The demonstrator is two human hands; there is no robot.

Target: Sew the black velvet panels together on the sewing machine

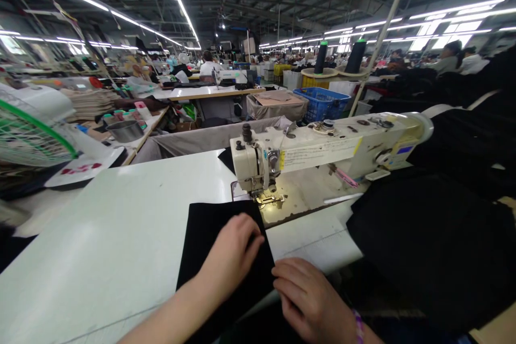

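A black fabric panel [205,236] lies flat on the white table, its far right corner at the presser foot [268,200] of a cream sewing machine [322,145]. On top of that panel rests my left hand [236,244], fingers curled and closed near the cloth's right edge. Lower down, my right hand [310,293] has its fingertips closed at the same edge, pinching the fabric. The near part of the cloth hangs toward me and is partly hidden by my arms. A lamp lights the needle area.
Dark fabric [431,236] is heaped to the right of the machine. A green-rimmed fan [36,129] stands at left beside a metal bowl [126,130]. Behind the machine are a blue basket [322,102], thread cones [356,56] and a slanted pole [381,37]. Other people sit farther back.
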